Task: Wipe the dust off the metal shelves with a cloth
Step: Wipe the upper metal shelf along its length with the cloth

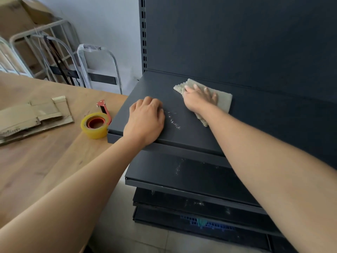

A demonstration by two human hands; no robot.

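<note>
Beige cloth [221, 100] is pressed under the spread right hand [199, 97]; the curled, empty left hand [145, 119] is braced on the top shelf [147, 84]. The dust streak [173, 121] beside it could be smeared by that hand.

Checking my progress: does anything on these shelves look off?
Yes. A whitish dust streak lies on the top shelf between the left hand and the cloth; the shelf below shows smears too.

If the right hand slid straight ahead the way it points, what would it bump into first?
Most likely the dark back panel behind the top shelf. The right hand lies flat on the cloth, aimed toward that panel, and only a strip of bare shelf seems to lie between them.
</note>
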